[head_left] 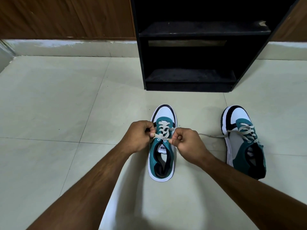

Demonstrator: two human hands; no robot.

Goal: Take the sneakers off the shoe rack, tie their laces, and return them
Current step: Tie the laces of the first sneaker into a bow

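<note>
I am looking down at a pale tiled floor [66, 105], with both my bare forearms reaching forward from the bottom of the view. Between my hands stands a teal, white and black sneaker [162, 163], upright on its sole, toe pointing away from me toward a black shoe rack [187, 83].

My left hand [137, 136] sits at the shoe's left side, fingers curled, pinching a beige lace [163, 128] end between thumb and forefinger. My right hand [187, 143] sits at the shoe's right side, fingers likewise curled and pinching the other end. The lace runs taut across the top eyelets between the two hands. My knuckles cover part of the shoe's sides, so how the lace crosses under my fingers I cannot tell.

To the right, well apart from the first shoe, a second sneaker [244, 140] of the same colours rests on the floor, toe also away from me. Its loose lace [211, 135] trails flat along the tiles toward my right hand. My right forearm crosses in front of its heel.

The rack stands straight ahead beyond both shoes, its dark shelves [191, 75] showing dust and a chipped edge. A wood-panelled wall [66, 17] runs behind it to the left, above a pale skirting strip [66, 47].
</note>
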